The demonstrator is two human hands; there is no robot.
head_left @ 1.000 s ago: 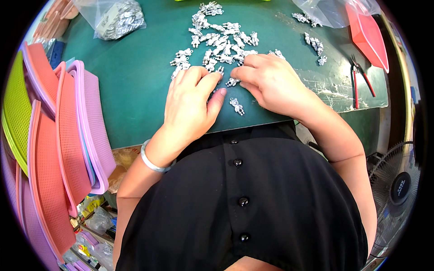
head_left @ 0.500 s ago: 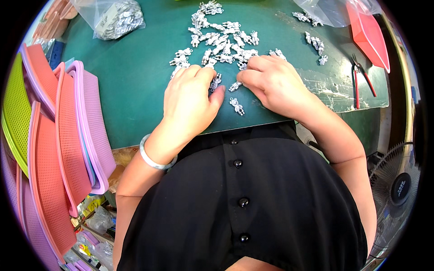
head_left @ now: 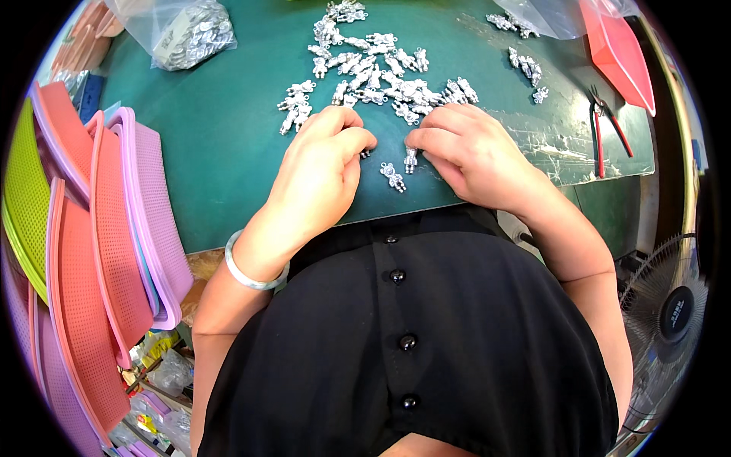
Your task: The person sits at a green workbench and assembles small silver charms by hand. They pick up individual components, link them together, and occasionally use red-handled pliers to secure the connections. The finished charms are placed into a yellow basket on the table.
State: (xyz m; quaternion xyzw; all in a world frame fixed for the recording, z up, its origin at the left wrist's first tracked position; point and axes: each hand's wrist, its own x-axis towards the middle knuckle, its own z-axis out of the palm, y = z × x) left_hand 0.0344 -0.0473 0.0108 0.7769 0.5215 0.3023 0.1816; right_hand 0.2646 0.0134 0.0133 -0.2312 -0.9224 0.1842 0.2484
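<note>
The left hand (head_left: 324,164) and the right hand (head_left: 476,156) are positioned over the near part of a green tabletop (head_left: 217,152), well apart from the torso's upper buttons and separated from each other by a gap. The left fingers curl downward around a mostly hidden silver piece (head_left: 365,154); whether they grip it cannot be told. The fingertips of the right hand touch the upper end of a bear-shaped charm (head_left: 411,161), whose legs point toward the table's near edge; the thumb's contact is concealed, so a firm pinch cannot be confirmed.

A single charm (head_left: 393,177) lies face up between the hands, nearer the table edge. Beyond the hands, a loose group of silver charms (head_left: 411,91) extends toward the far side. A smaller cluster (head_left: 295,107) lies to its left, just beyond the left hand.

At the right, red-handled pliers (head_left: 601,112) rest with the handles spread and the tip directed away from the person. A red tray (head_left: 620,68) stands beyond them. At the far left, a clear bag (head_left: 194,38) contains more silver pieces. Perforated plastic baskets (head_left: 156,221) are stacked beside the table.
</note>
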